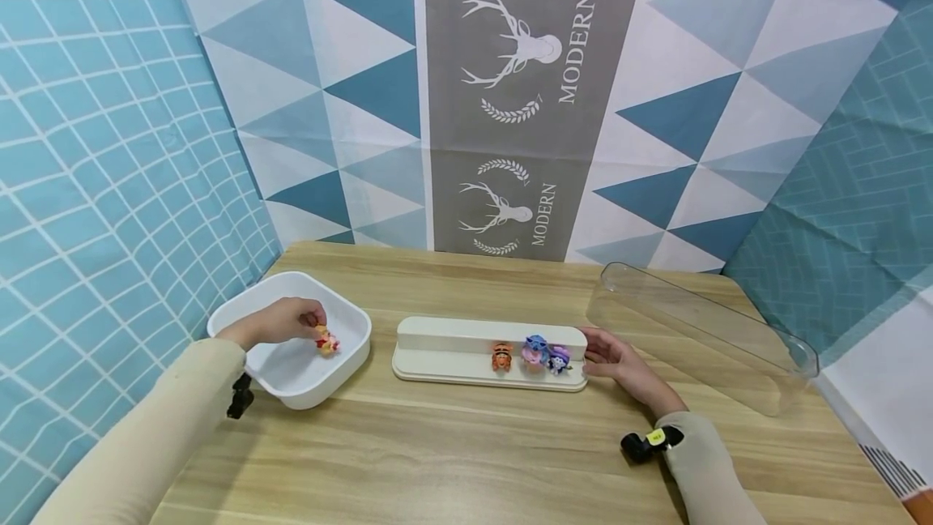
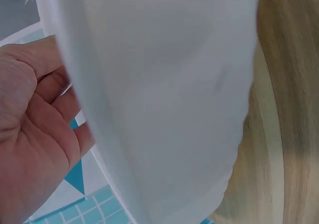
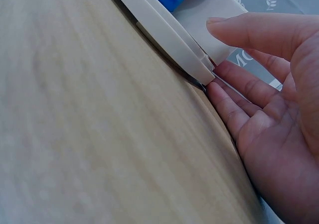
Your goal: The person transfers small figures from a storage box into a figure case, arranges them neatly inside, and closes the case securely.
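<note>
My left hand (image 1: 287, 319) is inside a white plastic basin (image 1: 357, 363), its thumb and fingertips pinching a small yellow-and-red figurine (image 1: 321, 336). A pinkish figurine (image 1: 332, 345) shows right beside it. In the left wrist view the basin wall (image 2: 164, 94) hides the fingertips. My right hand (image 1: 615, 363) touches the right end of a cream stepped display base (image 1: 452, 367), fingers extended along the end and thumb raised. On the base's lower step, towards its right, stand an orange tiger figurine (image 1: 501, 357), a blue-and-pink figurine (image 1: 535, 351) and a purple figurine (image 1: 559, 359).
A long clear plastic cover (image 1: 700, 330) lies at the right of the wood-grain table (image 1: 466, 452), behind my right forearm. Patterned cloth (image 1: 350, 104) hangs along the back, and blue tiled cloth (image 1: 95, 144) borders the left side near the basin.
</note>
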`<state>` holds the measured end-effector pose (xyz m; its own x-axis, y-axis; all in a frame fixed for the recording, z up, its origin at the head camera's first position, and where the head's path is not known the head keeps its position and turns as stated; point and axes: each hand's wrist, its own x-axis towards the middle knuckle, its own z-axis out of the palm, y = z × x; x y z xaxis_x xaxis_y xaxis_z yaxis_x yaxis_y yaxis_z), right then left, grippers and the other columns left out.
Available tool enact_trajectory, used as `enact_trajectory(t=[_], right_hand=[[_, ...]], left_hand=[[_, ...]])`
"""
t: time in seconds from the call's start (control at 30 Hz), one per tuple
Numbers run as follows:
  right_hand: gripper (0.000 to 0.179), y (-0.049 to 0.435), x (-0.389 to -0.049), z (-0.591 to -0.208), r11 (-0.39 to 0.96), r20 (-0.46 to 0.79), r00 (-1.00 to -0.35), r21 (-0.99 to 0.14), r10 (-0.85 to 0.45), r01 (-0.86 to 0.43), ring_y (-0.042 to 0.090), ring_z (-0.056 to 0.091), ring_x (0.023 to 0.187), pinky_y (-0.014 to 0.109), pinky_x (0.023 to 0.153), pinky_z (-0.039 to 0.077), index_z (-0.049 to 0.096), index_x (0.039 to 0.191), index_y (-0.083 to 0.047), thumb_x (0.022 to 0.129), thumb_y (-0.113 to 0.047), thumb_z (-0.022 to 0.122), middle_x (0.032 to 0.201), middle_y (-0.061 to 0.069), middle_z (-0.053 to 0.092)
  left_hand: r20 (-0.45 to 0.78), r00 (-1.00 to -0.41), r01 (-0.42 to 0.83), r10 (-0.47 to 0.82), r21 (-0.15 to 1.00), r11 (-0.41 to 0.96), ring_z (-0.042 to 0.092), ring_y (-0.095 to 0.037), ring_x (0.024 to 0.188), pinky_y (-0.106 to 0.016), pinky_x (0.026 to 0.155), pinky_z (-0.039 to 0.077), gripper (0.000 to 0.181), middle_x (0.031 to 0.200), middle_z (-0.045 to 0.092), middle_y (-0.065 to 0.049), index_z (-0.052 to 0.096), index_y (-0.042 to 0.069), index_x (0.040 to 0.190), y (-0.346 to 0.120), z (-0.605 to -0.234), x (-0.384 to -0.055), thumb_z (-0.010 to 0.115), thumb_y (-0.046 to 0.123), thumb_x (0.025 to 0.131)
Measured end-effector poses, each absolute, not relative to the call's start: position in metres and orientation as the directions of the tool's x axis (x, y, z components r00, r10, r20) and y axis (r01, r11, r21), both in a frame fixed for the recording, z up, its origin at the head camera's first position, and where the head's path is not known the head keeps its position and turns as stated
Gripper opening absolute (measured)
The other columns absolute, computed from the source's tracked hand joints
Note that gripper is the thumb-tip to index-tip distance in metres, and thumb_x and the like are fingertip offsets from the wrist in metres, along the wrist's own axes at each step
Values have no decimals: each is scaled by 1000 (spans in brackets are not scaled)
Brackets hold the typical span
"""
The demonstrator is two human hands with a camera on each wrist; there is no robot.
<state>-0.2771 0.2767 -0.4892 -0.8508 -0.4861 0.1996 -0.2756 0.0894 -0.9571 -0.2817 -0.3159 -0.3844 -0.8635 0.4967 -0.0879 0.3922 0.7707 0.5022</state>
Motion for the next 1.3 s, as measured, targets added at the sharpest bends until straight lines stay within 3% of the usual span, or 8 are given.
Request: enact_trajectory(t=[0.17, 0.47, 0.8, 1.13, 1.3], right_hand=[[65, 276, -277, -488, 105, 188, -856, -957, -481, -269, 0, 54, 118, 17, 98, 43, 36, 145, 11, 90, -2, 69, 136, 4, 55], [67, 274, -278, -487, 121, 163, -864, -961, -477, -248, 0, 54, 118, 17, 99, 42, 33, 146, 13, 89, 1, 68, 142, 30, 44], [67, 275, -278, -488, 114, 173, -867, -961, -467, -253, 0, 54, 118, 17, 99, 43, 34, 145, 14, 88, 2, 68, 140, 24, 48], [67, 275, -279, -487, 119, 167, -865, -961, -472, -250, 0, 53, 119, 17, 99, 42, 34, 145, 13, 89, 1, 68, 141, 31, 44], [67, 274, -278, -487, 121, 159, -868, -963, -471, -242, 0, 53, 118, 17, 99, 42, 34, 146, 13, 89, 1, 68, 142, 33, 42]], left_hand=[[-27, -878, 382, 478, 564, 732, 63, -26, 94, -40, 82, 55, 15, 97, 66, -8, 65, -2, 100, -320, -380, -283, 72, 5, 89], [34, -919, 309, 393, 679, 665, 61, -18, 96, -26, 80, 52, 24, 107, 66, -11, 65, -3, 113, -325, -365, -280, 68, 12, 94], [21, -940, 221, 342, 799, 559, 64, -12, 105, -38, 93, 52, 41, 127, 59, -21, 57, -7, 129, -315, -351, -279, 65, 19, 98], [79, -941, 243, 328, 833, 498, 62, -7, 107, -25, 90, 51, 41, 134, 54, -19, 60, -3, 128, -289, -332, -275, 68, 21, 96], [118, -941, 270, 317, 828, 491, 63, -9, 107, -25, 91, 50, 42, 132, 57, -15, 62, -1, 126, -275, -326, -272, 71, 23, 94]])
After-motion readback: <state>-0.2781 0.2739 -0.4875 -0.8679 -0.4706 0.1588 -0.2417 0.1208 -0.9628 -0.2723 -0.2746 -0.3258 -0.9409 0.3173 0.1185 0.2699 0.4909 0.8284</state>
